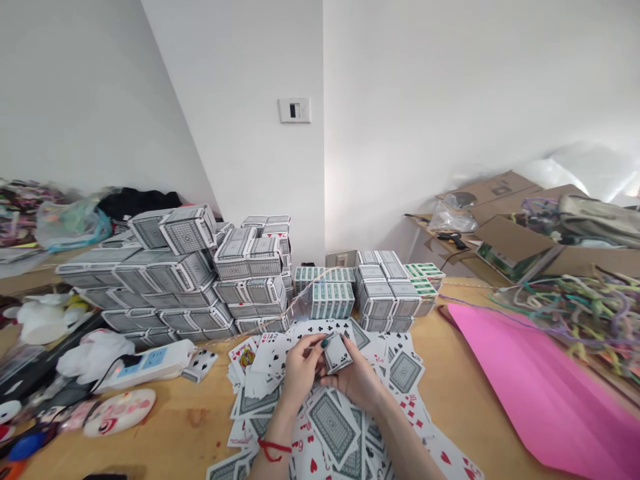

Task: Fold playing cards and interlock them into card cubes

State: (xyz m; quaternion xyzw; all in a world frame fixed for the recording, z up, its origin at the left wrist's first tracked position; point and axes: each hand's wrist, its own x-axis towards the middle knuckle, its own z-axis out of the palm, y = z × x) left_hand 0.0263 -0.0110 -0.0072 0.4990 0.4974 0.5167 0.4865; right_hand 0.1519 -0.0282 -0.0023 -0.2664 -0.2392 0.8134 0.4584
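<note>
Both my hands meet over a spread of loose playing cards (330, 420) lying on the wooden table (190, 427). My right hand (357, 380) cups a small stack of cards (338, 352) from below, fingers curled round it. My left hand (299, 370), with a red string at the wrist, pinches the top edge of the same stack with thumb and dark-nailed fingers. The loose cards lie some face up, some face down, under and around my forearms.
Piles of boxed card decks (200, 280) stand behind the cards, with more decks (390, 290) to the right. A pink sheet (530, 387) and tangled pipe cleaners (575, 307) lie right. A white power strip (150, 360), toys and bags clutter the left; cardboard boxes (505, 227) sit far right.
</note>
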